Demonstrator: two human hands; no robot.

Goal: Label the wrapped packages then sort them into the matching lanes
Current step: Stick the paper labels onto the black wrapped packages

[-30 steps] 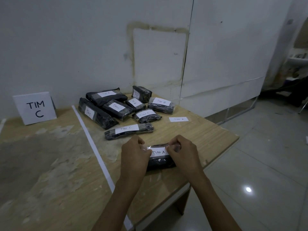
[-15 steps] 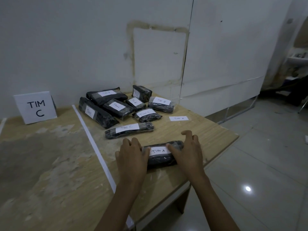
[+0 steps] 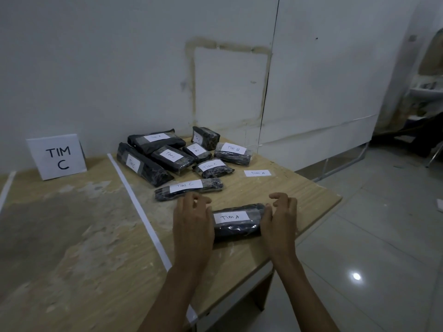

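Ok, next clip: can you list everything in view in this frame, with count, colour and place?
wrapped packages: nine, black with white labels; eight clustered at the back, right of the tape; the TIM A package lies near the front edge
loose label: one, white, reads TIM A, flat on the table right of the cluster
sign: one, white, black TIM C, standing by the wall at left
tape lines: two, white, running front to back
table: one, light wood, worn at left
floor: pale tiles, right
left hand: at the TIM A package's left end, fingers loosely curled, grip unclear
right hand: at its right end, likewise
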